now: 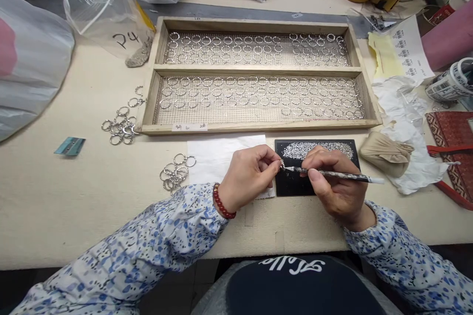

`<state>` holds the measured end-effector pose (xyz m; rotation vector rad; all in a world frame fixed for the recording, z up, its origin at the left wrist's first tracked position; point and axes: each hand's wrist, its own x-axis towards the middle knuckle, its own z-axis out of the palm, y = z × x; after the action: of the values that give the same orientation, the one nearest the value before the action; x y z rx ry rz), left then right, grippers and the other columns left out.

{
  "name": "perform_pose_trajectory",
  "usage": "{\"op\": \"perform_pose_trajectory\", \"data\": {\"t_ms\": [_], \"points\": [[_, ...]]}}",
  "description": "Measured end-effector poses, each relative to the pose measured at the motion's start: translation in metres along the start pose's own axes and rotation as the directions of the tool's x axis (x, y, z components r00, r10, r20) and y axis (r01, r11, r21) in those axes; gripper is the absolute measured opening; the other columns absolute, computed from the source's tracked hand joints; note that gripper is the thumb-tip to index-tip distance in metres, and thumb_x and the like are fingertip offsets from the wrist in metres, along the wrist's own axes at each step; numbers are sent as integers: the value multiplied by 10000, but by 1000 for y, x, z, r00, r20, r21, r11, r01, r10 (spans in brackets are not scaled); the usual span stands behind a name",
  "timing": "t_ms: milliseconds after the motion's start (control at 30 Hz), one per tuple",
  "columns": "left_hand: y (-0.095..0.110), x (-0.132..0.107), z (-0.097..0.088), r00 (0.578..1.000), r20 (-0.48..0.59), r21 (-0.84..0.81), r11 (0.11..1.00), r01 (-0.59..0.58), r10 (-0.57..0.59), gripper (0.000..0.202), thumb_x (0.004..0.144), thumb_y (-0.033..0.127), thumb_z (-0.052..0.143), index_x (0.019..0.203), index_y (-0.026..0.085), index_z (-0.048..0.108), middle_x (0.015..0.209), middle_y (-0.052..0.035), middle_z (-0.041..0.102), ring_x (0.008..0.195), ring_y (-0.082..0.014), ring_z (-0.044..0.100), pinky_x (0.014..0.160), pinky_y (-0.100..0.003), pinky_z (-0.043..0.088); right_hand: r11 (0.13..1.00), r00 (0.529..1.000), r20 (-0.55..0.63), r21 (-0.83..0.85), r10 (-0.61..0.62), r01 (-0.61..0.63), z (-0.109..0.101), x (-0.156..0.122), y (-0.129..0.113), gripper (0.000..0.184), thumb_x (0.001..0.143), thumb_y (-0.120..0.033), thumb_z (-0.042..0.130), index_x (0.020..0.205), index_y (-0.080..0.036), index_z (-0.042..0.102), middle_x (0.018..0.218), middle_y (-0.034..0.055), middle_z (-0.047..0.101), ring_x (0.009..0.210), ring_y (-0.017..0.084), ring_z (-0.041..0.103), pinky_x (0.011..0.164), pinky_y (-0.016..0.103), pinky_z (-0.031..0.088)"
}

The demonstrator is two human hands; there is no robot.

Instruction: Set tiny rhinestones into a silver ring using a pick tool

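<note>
Patterned sleeves frame the bench edge as my left hand [248, 175], a red bead bracelet [222, 203] at the wrist, pinches a small metal ring [282, 165] between thumb and fingertips, just over the near corner of a black tray [284, 184] strewn with tiny glittering stones [320, 149]. My right hand [332, 184] grips a slim pick-up stick [340, 174] like a pen, its tip meeting the ring where the two hands touch. White paper [218, 157] lies under my left hand; a small heap of loose rings [175, 173] sits just beside it, another heap [120, 125] further left. Beyond, a wooden two-bay mesh rack [258, 72] holds rows of rings laid flat. To set a stone cleanly, I judge, I should keep the ring steady and level in the pinch, brace both wrists on the table, and bring the tip straight down to the seat rather than at a slant, working over the tray so any dropped stone lands there.
</note>
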<state>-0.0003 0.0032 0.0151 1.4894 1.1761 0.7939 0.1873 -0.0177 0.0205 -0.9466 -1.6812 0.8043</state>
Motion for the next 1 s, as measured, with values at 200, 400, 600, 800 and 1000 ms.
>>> {"op": "perform_pose_trajectory", "data": {"t_ms": [200,400,600,800,1000], "points": [[0,0,0,1000,2,-9,1000,7,-7,73,822,160,621,768,144,668,593,3,640,488,-104,591,433,-178,463,1000,1000,-6,-16,4,-4,-1,-1,1,156,806,-77,574,880,-212,598,760,16,591,708,169,577,649,362,501],[0,0,0,1000,2,-9,1000,3,-3,72,823,168,617,775,146,667,606,-1,647,494,-108,598,437,-182,470,1000,1000,1,-11,-1,1,-1,-1,2,168,797,-67,576,879,-211,602,759,18,592,706,169,577,653,363,502],[-1,0,0,1000,0,-17,1000,-3,3,76,826,182,625,773,149,669,610,-3,651,492,-103,595,427,-171,464,1000,1000,9,-9,-3,3,-1,-1,1,165,795,-68,575,873,-210,604,764,19,597,708,171,579,655,364,498],[-1,0,0,1000,10,-32,999,17,-17,75,825,183,626,777,141,666,626,-11,656,484,-98,589,418,-169,461,1000,1000,21,-18,-9,10,-1,-1,1,179,790,-54,575,879,-207,602,772,20,595,713,170,574,653,364,490],[0,0,0,1000,10,-40,999,11,-11,72,826,181,625,778,146,664,610,-2,648,479,-94,584,414,-162,458,1000,1000,8,-21,-13,14,-1,-1,2,170,793,-68,575,879,-213,600,764,18,597,704,170,578,649,369,505]]}}
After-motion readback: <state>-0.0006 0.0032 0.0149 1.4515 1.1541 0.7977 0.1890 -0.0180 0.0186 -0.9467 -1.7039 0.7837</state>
